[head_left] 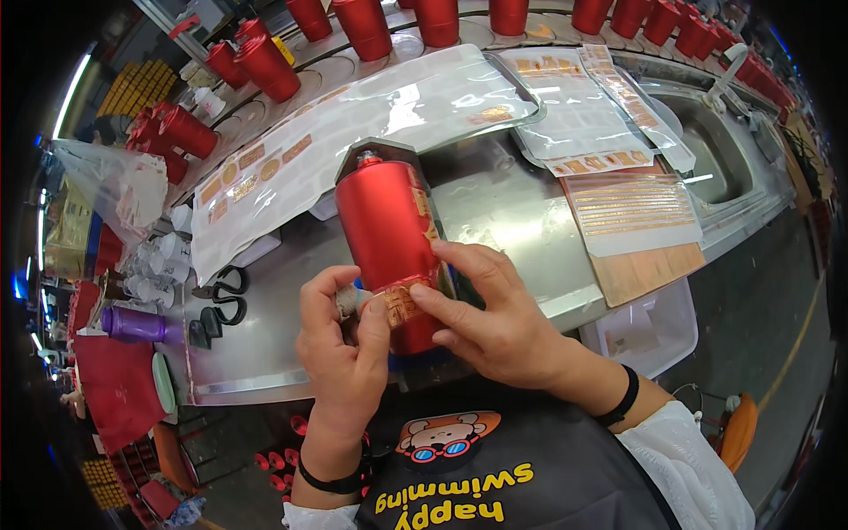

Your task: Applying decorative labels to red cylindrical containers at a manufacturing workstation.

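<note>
A glossy red bottle (387, 225) lies tilted on a dark holder (380, 150), its neck pointing away from me. Across its lower part runs a gold decal strip (399, 305). My left hand (344, 349) is closed at the bottle's left side, its thumb at the strip's left end. Between its finger and thumb shows a small greyish-white wad (347, 302) that I cannot make out clearly. My right hand (495, 322) is curled against the bottle's right side, thumb pressed on the strip and forefinger higher up, beside more gold decoration (422, 212).
Clear-covered sheets with gold decals (256, 172) lie at the back left, more decal sheets (587, 115) at the right. Black scissors (228, 296) and a purple cup (132, 323) stay left. Red bottles (362, 26) line a conveyor behind; a sink (711, 146) is far right.
</note>
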### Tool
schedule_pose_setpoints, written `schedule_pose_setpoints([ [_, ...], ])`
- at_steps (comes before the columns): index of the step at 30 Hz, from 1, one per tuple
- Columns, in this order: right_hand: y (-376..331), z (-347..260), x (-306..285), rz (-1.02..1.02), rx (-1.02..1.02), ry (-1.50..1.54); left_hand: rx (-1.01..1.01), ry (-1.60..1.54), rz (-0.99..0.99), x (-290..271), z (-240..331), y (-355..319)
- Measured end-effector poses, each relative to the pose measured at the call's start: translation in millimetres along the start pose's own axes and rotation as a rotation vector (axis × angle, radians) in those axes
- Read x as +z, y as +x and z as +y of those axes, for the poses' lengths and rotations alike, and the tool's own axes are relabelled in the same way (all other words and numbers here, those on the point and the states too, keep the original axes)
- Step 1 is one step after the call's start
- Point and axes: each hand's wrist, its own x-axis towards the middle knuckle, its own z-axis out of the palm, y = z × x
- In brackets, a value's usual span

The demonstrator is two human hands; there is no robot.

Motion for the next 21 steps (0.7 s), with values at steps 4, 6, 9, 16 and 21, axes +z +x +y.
schedule_pose_setpoints([
  [4, 5, 1, 3, 0.095, 0.187, 0.192, -0.077, -0.054, -0.015, -2, 0, -2],
  [6, 11, 7, 10, 0.079, 0.215, 0.189, -0.026, -0.040, 0.017, 1, -6, 0],
  [9, 20, 8, 23, 0.091, 0.284, 0.175, 0.041, 0.001, 0.059, 2, -9, 1],
  [16, 22, 9, 29, 0.107, 0.291, 0.121, -0.065, -0.022, -0.005, 0, -6, -1],
  [21, 21, 9, 28, 0.084, 0.300, 0.146, -0.053, 0.007, -0.005, -1, -8, 0],
])
